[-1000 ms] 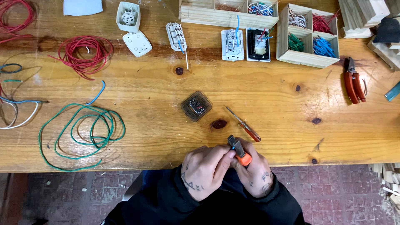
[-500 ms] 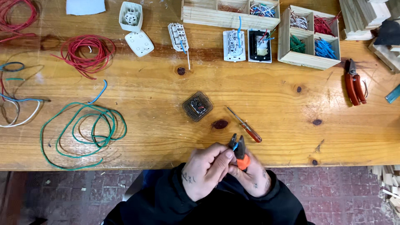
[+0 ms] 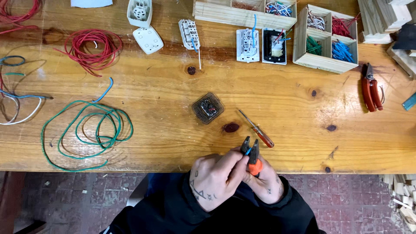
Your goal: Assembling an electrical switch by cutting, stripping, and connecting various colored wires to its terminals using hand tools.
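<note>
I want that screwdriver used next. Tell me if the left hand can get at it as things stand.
Probably not at once: the left hand is pinching a blue wire at the pliers. The screwdriver lies just beyond on bare table, nothing between.

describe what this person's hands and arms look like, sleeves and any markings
Both arms are in dark, near-black long sleeves reaching the wrists. The hands are bare, no gloves. The left hand has small dark tattoos on its back, including a triangle; the right hand shows smaller dark marks.

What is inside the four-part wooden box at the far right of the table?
The wooden box holds short wire pieces sorted by colour: white wires, red wires, green wires and blue wires. Anything underneath the wires is covered.
</note>
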